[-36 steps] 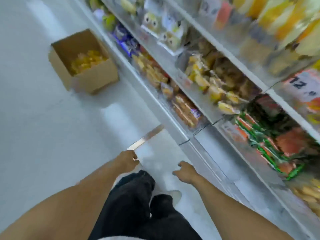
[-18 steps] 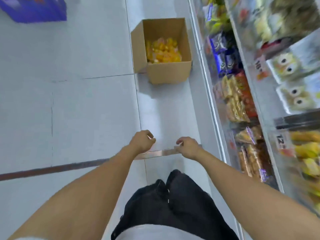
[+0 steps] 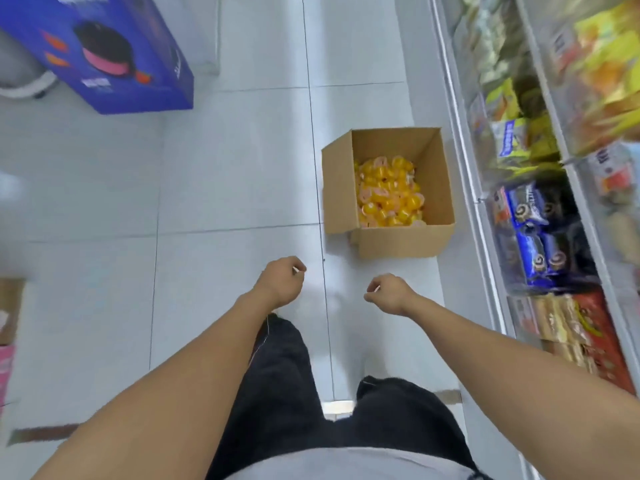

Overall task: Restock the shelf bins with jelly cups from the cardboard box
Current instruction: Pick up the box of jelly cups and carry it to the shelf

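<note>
The jelly cups (image 3: 388,192) you need sit heaped in the bottom of the open cardboard box (image 3: 398,237), yellow ones mixed with a few pink, filling only the lowest part of it. The box stands on the pale tiled floor (image 3: 225,168) just beside the base of the shelf unit (image 3: 464,161) on your right, probably so that each load is a short lift from box to bin. It is ahead of you and a little to the right, near your hands but not touching them. Your 2 hands hang in front of you above the floor: your left hand (image 3: 282,280) and your right hand (image 3: 389,292) both have the fingers loosely curled under, and neither holds a cup. Something thin and pale shows at each set of knuckles; you cannot tell what it is. The shelves carry blurred snack packets (image 3: 533,230); which bin takes the jelly is not visible. A blue carton (image 3: 114,57) stands well apart at the far left.
</note>
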